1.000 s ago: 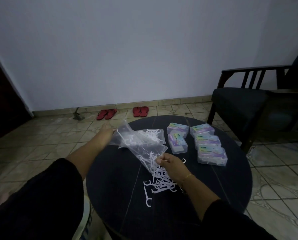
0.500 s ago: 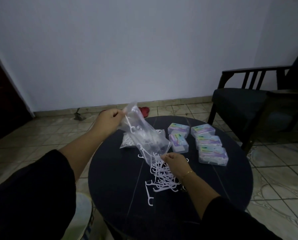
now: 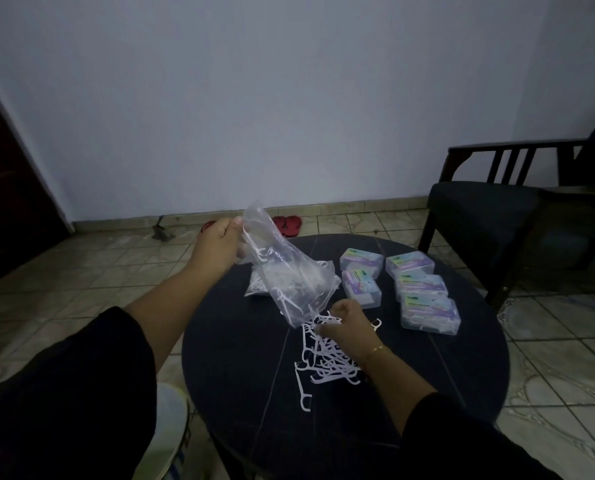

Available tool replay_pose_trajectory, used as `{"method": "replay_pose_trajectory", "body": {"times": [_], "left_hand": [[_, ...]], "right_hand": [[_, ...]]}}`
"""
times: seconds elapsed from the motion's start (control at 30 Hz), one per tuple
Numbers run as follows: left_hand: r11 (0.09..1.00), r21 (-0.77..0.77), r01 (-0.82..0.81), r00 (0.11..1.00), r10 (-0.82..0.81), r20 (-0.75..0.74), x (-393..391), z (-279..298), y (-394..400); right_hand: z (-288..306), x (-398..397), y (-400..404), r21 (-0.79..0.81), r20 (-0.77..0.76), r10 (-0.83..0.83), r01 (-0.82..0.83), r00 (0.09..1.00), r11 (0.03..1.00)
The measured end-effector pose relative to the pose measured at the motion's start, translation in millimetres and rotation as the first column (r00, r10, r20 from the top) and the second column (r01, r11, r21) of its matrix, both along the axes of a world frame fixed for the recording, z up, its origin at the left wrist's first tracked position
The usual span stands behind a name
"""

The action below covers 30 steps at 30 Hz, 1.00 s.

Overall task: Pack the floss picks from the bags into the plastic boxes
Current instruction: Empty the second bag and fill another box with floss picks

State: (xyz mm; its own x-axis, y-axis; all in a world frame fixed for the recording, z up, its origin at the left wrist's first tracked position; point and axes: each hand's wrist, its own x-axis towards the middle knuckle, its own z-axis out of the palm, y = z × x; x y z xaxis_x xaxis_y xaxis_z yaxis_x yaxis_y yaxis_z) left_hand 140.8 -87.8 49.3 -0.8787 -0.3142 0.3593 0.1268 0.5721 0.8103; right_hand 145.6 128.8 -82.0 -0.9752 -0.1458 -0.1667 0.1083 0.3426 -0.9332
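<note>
Clear plastic bag (image 3: 289, 282) hangs tipped from my left hand (image 3: 216, 247), pinched at its top, spilling floss picks (image 3: 323, 355) onto the surface (image 3: 427, 375) beside the boxes (image 3: 427, 306). My right hand (image 3: 348, 327) rests curled on the pile; whether it grasps picks I cannot tell. Boxing them remains.

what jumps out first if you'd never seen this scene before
The left hand holds a clear plastic bag tipped up over the round dark table, and white floss picks lie piled beneath its mouth, by the right hand. Five plastic boxes sit grouped on the table's far right.
</note>
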Motion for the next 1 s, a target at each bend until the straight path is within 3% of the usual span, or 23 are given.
{"method": "replay_pose_trajectory", "body": {"times": [0.1, 0.27, 0.53, 0.9, 1.0], "left_hand": [[0.994, 0.108, 0.008, 1.000, -0.008, 0.001, 0.6, 1.3, -0.7], [0.988, 0.155, -0.008, 1.000, 0.004, 0.028, -1.4, 4.4, -0.5], [0.989, 0.144, -0.015, 0.998, 0.005, 0.066, -1.2, -3.9, -7.9], [0.982, 0.178, -0.058, 0.996, 0.044, 0.082, 2.5, -9.0, -14.7], [0.986, 0.157, -0.055, 0.996, 0.043, 0.078, 2.2, -8.0, -13.4]], "right_hand": [[-3.2, -1.4, -7.7, 0.220, -0.045, -0.033, 0.042, 0.998, 0.975], [10.2, 0.1, -18.1, 0.465, -0.094, 0.140, -0.081, 0.986, 0.882], [-1.9, -10.0, -18.0, 0.105, -0.020, 0.039, -0.037, 0.999, 0.994], [8.3, -3.9, -10.5, 0.467, -0.095, 0.210, -0.143, 0.973, 0.873], [10.4, -1.8, -17.1, 0.398, -0.130, 0.219, -0.152, 0.967, 0.905]]}}
